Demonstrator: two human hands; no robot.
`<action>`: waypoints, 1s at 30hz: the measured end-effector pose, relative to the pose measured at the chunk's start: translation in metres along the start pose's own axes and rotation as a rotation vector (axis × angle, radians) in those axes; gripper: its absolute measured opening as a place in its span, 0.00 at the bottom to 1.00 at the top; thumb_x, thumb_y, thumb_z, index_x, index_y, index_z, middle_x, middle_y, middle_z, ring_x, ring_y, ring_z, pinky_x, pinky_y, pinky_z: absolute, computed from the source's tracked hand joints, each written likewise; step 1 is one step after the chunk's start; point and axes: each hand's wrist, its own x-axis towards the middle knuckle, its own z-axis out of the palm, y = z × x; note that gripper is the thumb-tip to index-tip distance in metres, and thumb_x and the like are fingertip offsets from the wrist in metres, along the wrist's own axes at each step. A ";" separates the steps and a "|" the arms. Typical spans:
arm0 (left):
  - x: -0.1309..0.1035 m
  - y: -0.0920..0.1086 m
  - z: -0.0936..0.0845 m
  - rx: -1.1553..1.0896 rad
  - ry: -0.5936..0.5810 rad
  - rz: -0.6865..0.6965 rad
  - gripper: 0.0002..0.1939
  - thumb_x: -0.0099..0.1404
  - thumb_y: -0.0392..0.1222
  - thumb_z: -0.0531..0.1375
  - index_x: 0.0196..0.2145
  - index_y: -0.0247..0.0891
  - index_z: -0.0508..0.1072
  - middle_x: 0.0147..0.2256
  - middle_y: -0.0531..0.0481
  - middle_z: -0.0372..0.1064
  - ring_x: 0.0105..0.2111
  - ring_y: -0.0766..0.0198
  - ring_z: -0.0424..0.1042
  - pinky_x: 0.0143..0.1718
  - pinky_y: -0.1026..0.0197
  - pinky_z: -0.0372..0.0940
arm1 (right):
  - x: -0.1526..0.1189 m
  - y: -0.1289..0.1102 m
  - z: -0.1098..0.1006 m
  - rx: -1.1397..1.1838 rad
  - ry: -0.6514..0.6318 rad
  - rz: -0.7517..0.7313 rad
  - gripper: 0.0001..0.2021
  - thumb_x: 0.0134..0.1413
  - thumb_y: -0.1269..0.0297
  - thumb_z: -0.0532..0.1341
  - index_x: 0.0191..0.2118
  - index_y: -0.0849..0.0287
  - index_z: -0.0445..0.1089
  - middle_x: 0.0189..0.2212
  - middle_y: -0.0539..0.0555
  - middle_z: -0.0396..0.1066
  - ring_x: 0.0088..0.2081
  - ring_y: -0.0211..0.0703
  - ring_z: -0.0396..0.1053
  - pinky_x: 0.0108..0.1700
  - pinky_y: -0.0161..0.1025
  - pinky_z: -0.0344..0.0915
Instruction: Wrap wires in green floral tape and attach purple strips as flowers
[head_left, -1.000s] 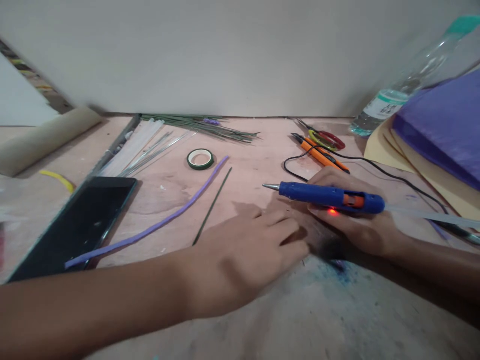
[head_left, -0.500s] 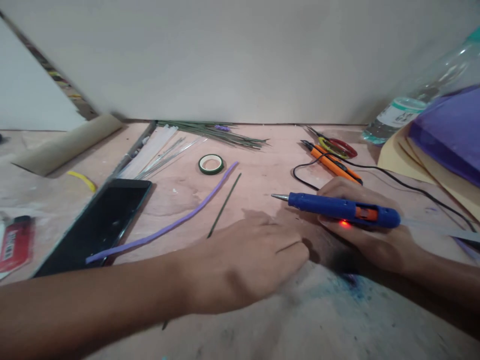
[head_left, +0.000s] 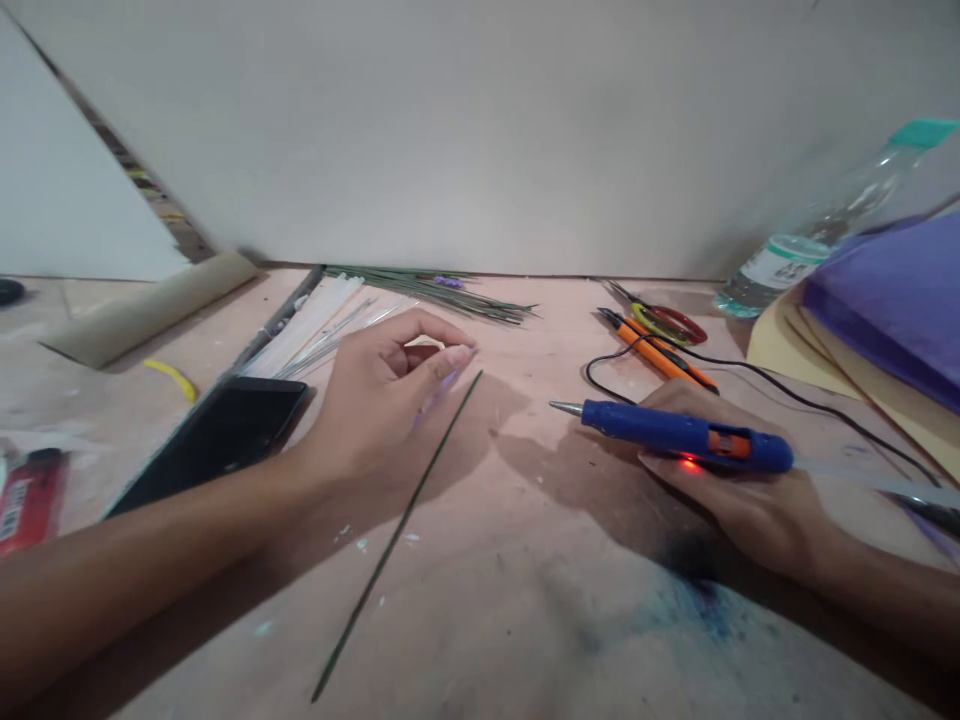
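My left hand [head_left: 375,395] pinches the far end of a thin purple strip [head_left: 448,381] between thumb and fingertips; most of the strip is hidden behind the hand. Just right of it, a thin green stem wire [head_left: 397,535] lies slantwise on the table. My right hand [head_left: 750,505] is wrapped round a blue hot glue gun [head_left: 652,424]. Its metal nozzle points left, a red light glows on its underside, and a clear glue stick sticks out at the back.
A phone [head_left: 217,430], a red lighter [head_left: 34,500] and a cardboard tube [head_left: 154,308] lie at left. Green wires [head_left: 480,300] lie along the white board. Scissors [head_left: 671,322], an orange cutter [head_left: 660,350], a black cord [head_left: 817,380], a bottle [head_left: 802,250] and purple sheets [head_left: 892,285] are at right.
My left hand has moved left and away from me, from the table's middle to the purple strip, and now pinches it. The tape roll is hidden. My right hand keeps the glue gun.
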 end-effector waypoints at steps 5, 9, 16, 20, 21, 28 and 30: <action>0.006 -0.017 0.000 -0.035 -0.079 -0.101 0.06 0.61 0.42 0.71 0.33 0.39 0.80 0.18 0.58 0.66 0.15 0.72 0.59 0.14 0.68 0.49 | 0.000 -0.002 -0.001 -0.005 -0.041 -0.017 0.05 0.67 0.59 0.65 0.42 0.49 0.78 0.39 0.52 0.78 0.40 0.50 0.75 0.42 0.48 0.69; 0.008 -0.017 -0.001 -0.091 -0.140 -0.152 0.07 0.58 0.36 0.70 0.34 0.39 0.75 0.20 0.60 0.65 0.14 0.75 0.56 0.14 0.69 0.48 | 0.002 -0.005 -0.002 0.006 -0.067 -0.065 0.05 0.68 0.60 0.63 0.42 0.49 0.78 0.38 0.52 0.76 0.40 0.49 0.73 0.41 0.47 0.68; 0.003 -0.011 0.001 -0.185 -0.270 -0.170 0.13 0.56 0.30 0.66 0.41 0.38 0.77 0.26 0.59 0.63 0.16 0.77 0.54 0.15 0.70 0.48 | 0.004 -0.006 -0.001 -0.001 -0.100 -0.124 0.03 0.63 0.65 0.64 0.39 0.49 0.75 0.35 0.51 0.73 0.36 0.47 0.71 0.36 0.46 0.65; -0.001 -0.009 0.002 -0.211 -0.335 -0.181 0.15 0.57 0.29 0.65 0.42 0.39 0.79 0.25 0.59 0.61 0.18 0.75 0.53 0.16 0.69 0.46 | 0.004 -0.007 -0.001 -0.007 -0.116 -0.127 0.03 0.62 0.66 0.64 0.39 0.49 0.74 0.36 0.50 0.73 0.36 0.47 0.71 0.36 0.46 0.65; -0.001 -0.008 0.001 -0.210 -0.313 -0.174 0.16 0.56 0.29 0.65 0.42 0.39 0.79 0.25 0.59 0.61 0.18 0.75 0.53 0.16 0.69 0.45 | 0.004 -0.007 -0.001 -0.008 -0.122 -0.127 0.03 0.62 0.65 0.64 0.40 0.49 0.74 0.36 0.51 0.73 0.36 0.47 0.71 0.36 0.46 0.65; 0.015 0.012 -0.010 -0.317 0.017 -0.008 0.13 0.51 0.27 0.68 0.34 0.39 0.82 0.26 0.55 0.68 0.23 0.72 0.62 0.22 0.67 0.54 | 0.003 -0.003 -0.003 0.009 -0.168 -0.148 0.06 0.61 0.68 0.63 0.42 0.50 0.74 0.39 0.50 0.73 0.39 0.47 0.71 0.39 0.45 0.66; 0.019 0.024 -0.014 -0.290 0.115 0.085 0.14 0.49 0.26 0.68 0.34 0.38 0.82 0.25 0.55 0.69 0.23 0.72 0.63 0.21 0.66 0.53 | 0.002 -0.004 -0.003 0.012 -0.177 -0.156 0.06 0.61 0.68 0.63 0.43 0.51 0.74 0.39 0.51 0.73 0.39 0.46 0.71 0.39 0.44 0.66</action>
